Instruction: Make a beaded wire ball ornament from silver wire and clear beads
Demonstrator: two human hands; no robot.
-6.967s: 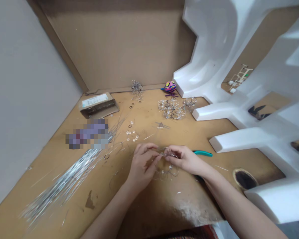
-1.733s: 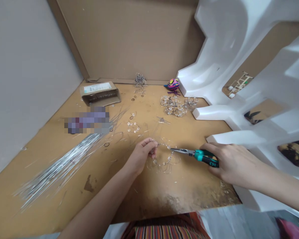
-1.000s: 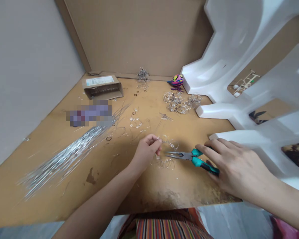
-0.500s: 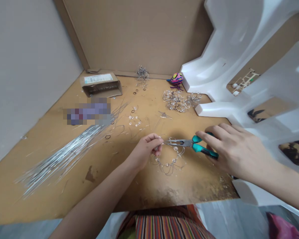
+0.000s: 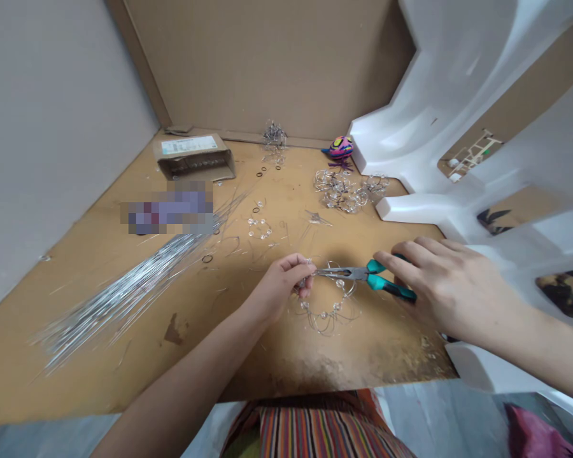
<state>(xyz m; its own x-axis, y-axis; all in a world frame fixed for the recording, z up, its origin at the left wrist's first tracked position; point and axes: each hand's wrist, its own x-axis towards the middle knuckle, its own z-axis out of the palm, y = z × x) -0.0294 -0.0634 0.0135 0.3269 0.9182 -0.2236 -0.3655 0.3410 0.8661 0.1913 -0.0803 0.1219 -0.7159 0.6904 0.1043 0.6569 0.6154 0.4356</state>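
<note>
Between the pinched fingers of my left hand is one side of a beaded wire ring, a loop of thin silvery wire strung with clear round beads. My right hand grips needle-nose pliers by their teal and black handles. The jaws point left and reach the ring right at my left fingertips. Whether the jaw tips are clamped on the wire is too small to tell. The rest of the ring hangs just above the table, below the pliers.
A bundle of straight wires lies on the wooden table at left. Behind it stands an open cardboard box. Beaded wire pieces are heaped at back right, near a colourful ball-like object and white moulded foam. Loose beads lie mid-table.
The view has shifted slightly. The pliers' handles look a little closer together, and the jaws stay at my left fingertips. Both hands hold nearly the same position.
</note>
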